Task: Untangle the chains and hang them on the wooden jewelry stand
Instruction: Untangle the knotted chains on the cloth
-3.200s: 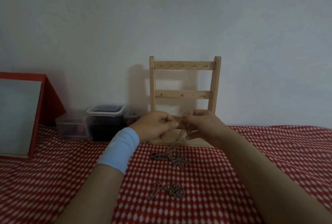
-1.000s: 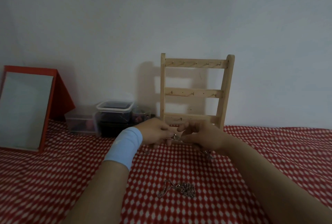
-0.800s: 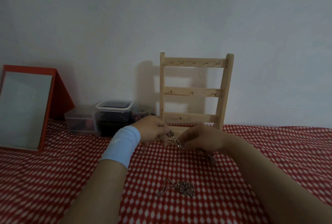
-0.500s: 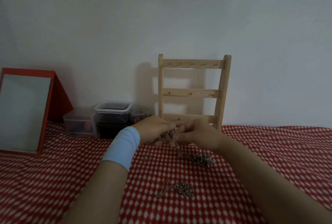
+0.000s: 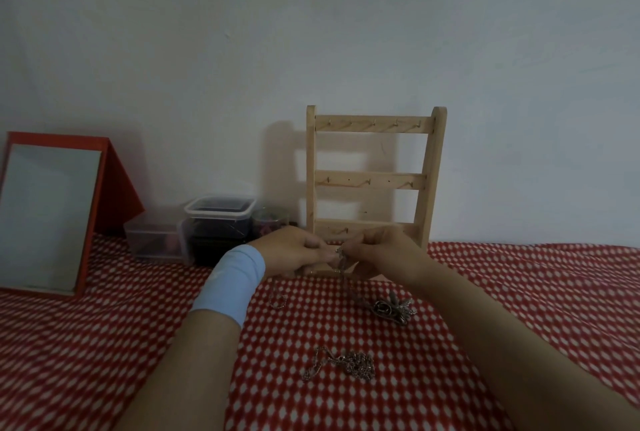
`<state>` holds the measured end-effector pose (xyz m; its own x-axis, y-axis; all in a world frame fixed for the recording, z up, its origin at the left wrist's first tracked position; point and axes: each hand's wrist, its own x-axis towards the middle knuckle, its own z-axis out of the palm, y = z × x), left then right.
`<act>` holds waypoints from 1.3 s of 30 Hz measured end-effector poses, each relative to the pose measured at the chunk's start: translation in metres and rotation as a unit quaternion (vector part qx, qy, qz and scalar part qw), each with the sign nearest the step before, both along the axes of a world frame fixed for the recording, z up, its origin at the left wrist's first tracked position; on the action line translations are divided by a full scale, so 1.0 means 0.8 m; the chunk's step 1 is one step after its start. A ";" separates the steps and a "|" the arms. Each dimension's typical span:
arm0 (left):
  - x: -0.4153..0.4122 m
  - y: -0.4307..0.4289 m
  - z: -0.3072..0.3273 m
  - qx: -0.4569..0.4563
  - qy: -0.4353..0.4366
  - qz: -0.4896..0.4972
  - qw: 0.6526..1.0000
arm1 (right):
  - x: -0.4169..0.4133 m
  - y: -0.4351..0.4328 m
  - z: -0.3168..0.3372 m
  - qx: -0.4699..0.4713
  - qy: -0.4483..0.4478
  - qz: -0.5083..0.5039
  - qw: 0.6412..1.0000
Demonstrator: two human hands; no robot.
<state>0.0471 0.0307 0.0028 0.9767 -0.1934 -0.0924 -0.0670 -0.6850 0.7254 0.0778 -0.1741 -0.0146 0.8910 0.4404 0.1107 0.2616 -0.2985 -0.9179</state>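
Together, left hand [image 5: 294, 252] and right hand [image 5: 377, 254] pinch a chain [image 5: 341, 264] hanging vertically toward the cloth [image 5: 104, 344].

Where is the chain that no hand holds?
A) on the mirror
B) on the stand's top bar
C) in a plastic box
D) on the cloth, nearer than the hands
D: the loose chain lies bunched on the cloth; left hand and right hand pinch the pendant chain.
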 end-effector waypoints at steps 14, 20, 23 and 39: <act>0.000 -0.007 0.001 -0.029 -0.005 0.010 1.000 | -0.001 -0.001 -0.008 0.047 0.122 0.022 0.991; -0.002 -0.006 -0.002 -0.042 0.003 0.010 0.999 | 0.000 0.003 -0.010 0.027 0.112 0.021 0.993; -0.002 -0.001 -0.002 -0.010 0.032 0.001 0.999 | 0.001 -0.001 -0.009 0.032 0.064 0.021 0.997; -0.013 0.002 0.013 -0.007 0.073 -0.005 0.997 | 0.003 -0.008 -0.007 0.213 0.067 -0.025 0.974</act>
